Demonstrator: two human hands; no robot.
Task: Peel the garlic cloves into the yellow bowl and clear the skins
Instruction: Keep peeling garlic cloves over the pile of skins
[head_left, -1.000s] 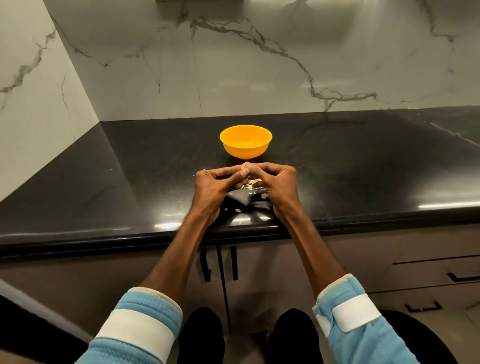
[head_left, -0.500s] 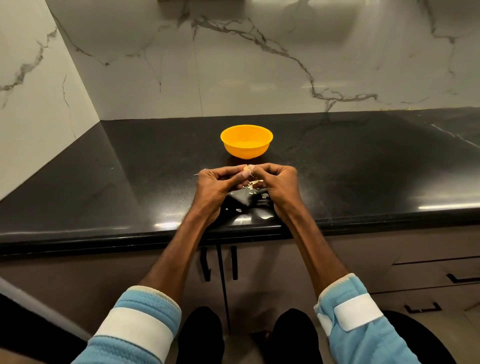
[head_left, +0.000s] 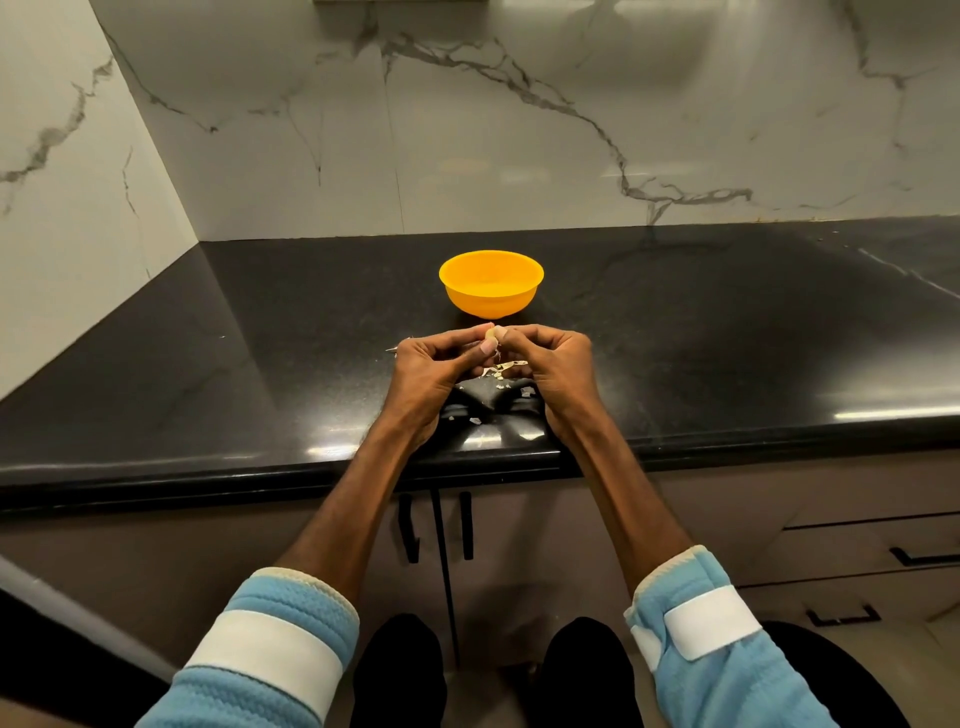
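Head view: left hand and right hand meet over the black bench, fingers of both pinching one garlic clove just short of the yellow bowl, loose skins scattered beneath.

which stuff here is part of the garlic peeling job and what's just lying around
Part of the job: garlic clove pinched between left hand and right hand; yellow bowl; loose skins on the countertop.
Just there: cabinet handles; drawer handles.
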